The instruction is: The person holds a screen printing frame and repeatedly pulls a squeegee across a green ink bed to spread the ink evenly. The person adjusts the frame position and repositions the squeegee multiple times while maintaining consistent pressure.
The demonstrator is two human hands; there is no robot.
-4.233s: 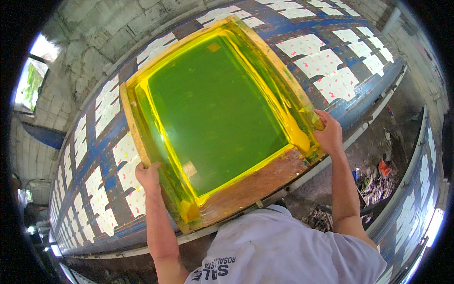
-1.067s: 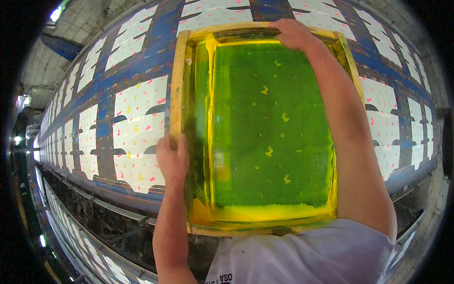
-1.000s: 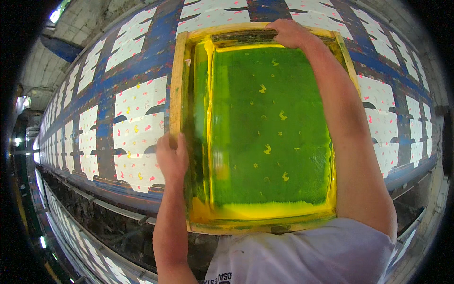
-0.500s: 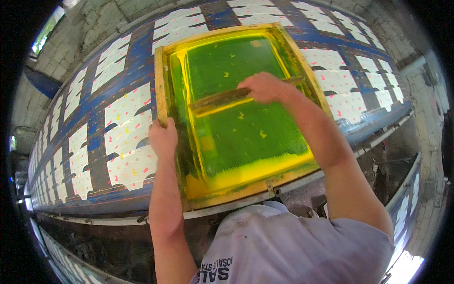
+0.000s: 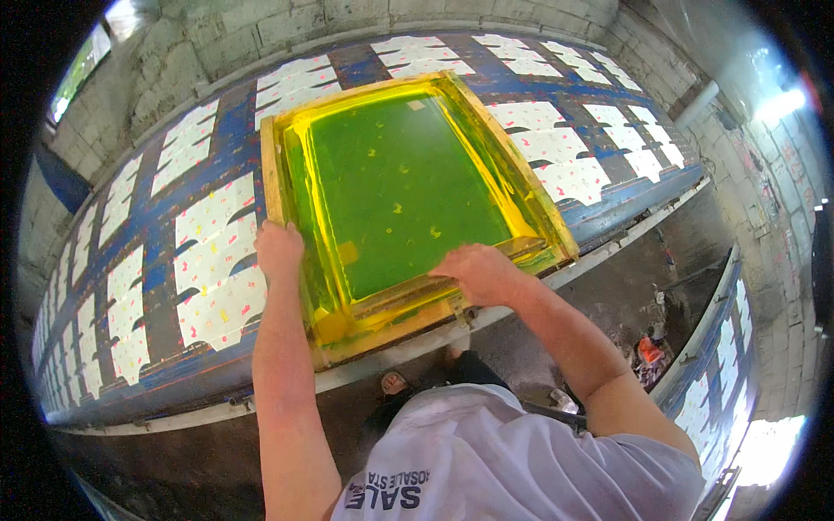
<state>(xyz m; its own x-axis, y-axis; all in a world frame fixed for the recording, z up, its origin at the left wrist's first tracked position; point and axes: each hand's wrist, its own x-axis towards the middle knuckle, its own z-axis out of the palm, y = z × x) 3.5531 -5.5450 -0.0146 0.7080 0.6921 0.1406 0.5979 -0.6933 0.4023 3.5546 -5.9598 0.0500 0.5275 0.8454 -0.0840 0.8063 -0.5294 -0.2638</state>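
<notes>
A wood-framed printing screen [image 5: 373, 187] with green mesh and yellow ink along its inner edges lies on the long table. My left hand [image 5: 280, 249] grips the frame's left rail, fingers closed over it. Close to the near end of the mesh, my right hand [image 5: 480, 273] is wrapped round the top of a wooden squeegee [image 5: 404, 292], which spans the frame from side to side. Yellow ink lies thick by the squeegee's right end. Small motif shapes show through the mesh. The squeegee's blade edge is hidden.
White cut fabric pieces [image 5: 217, 252] with small pink and yellow prints lie in rows on the blue-and-dark table [image 5: 152, 278]. A pale rail [image 5: 599, 247] runs along its near edge. Another table [image 5: 695, 365] with white pieces stands at the right. A block wall [image 5: 287, 35] rises behind.
My right hand has drawn the squeegee from the middle of the mesh to the near end of the frame. My left hand stays on the left rail. The view has shifted.
</notes>
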